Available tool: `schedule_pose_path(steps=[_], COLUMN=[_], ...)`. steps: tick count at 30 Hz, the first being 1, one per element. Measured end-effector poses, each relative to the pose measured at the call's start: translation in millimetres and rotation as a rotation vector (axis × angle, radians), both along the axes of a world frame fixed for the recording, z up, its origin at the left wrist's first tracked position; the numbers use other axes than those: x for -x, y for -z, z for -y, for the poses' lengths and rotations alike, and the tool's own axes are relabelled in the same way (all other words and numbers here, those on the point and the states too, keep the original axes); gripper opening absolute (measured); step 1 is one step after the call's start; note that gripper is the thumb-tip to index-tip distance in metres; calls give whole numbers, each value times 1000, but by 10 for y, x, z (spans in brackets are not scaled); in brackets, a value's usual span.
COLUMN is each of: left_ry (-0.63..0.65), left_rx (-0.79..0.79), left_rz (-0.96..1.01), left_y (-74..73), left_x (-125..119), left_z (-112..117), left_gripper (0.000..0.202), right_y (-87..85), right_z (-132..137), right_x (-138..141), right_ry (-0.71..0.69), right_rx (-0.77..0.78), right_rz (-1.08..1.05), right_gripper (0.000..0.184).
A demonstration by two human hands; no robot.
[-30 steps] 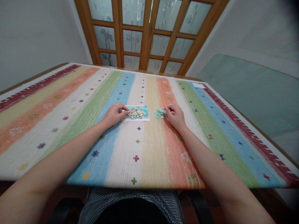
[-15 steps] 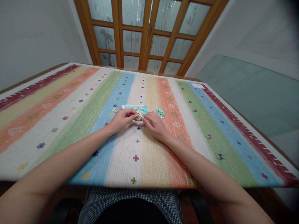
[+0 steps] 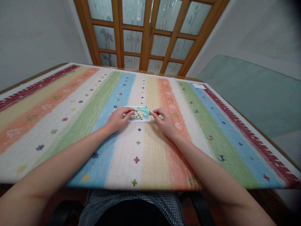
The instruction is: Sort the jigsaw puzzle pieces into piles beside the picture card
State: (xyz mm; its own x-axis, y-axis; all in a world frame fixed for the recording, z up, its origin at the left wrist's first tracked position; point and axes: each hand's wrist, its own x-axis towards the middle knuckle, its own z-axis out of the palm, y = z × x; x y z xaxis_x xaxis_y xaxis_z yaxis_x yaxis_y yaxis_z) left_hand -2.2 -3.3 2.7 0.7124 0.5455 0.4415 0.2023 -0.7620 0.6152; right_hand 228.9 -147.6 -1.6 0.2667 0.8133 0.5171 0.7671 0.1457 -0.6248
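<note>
A sheet with a blue picture (image 3: 146, 109) lies on the table, and a heap of small jigsaw puzzle pieces (image 3: 140, 115) covers much of it. My left hand (image 3: 118, 119) is at the sheet's left side, thumb and forefinger drawn together over the pieces. Whatever is between those fingertips is too small to make out. Just off the sheet's right edge, my right hand (image 3: 165, 121) pinches a greenish puzzle piece (image 3: 150, 113). A few other pieces (image 3: 161, 116) show behind the right fingers, and my left hand covers most of those on the left.
A striped tablecloth (image 3: 127, 150) covers the wide table. At the far right lies a small white paper (image 3: 198, 86). Beyond the table's back edge stand wooden doors with glass panes (image 3: 133, 40). A pale green board (image 3: 249, 91) is on the right.
My hands, which met in front of the sheet, have moved apart, left hand leftward and right hand rightward. More of the sheet and the heap of pieces now shows between them.
</note>
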Motion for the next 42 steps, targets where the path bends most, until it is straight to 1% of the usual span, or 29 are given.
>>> schedule_pose_path(steps=[2, 3, 6, 8, 12, 18, 25, 31, 35, 42], left_ry=[-37, -64, -143, -184, -205, -198, -182, -175, -147, -78], left_rx=[-109, -137, -133, -99, -69, -74, -76, -95, -128, -180], left_rz=[-33, -43, -24, 0, 15, 2, -5, -18, -40, -53], left_y=[12, 23, 65, 92, 120, 105, 104, 99, 100, 102], left_x=[57, 81, 128, 138, 137, 137, 138, 137, 134, 138], left_z=[-129, -193, -343, -392, -402, -379, -382, -381, -376, -359], left_gripper=[36, 36, 36, 36, 35, 34, 34, 34, 34, 32], right_y=[68, 109, 224, 276, 324, 369, 392, 383, 363, 255], right_z=[-2, -4, -13, -20, -25, -24, -30, -26, -20, -6], right_x=[-246, -364, -617, -684, -668, -653, -692, -687, -672, -594], right_ry=[113, 160, 243, 282, 325, 380, 361, 356, 353, 306], right_rx=[2, 11, 60, 89, 139, 186, 154, 134, 122, 52], right_rz=[-3, 6, 29, 52, 99, 125, 103, 100, 93, 78], right_gripper=[32, 34, 35, 33, 30, 31, 31, 26, 24, 20])
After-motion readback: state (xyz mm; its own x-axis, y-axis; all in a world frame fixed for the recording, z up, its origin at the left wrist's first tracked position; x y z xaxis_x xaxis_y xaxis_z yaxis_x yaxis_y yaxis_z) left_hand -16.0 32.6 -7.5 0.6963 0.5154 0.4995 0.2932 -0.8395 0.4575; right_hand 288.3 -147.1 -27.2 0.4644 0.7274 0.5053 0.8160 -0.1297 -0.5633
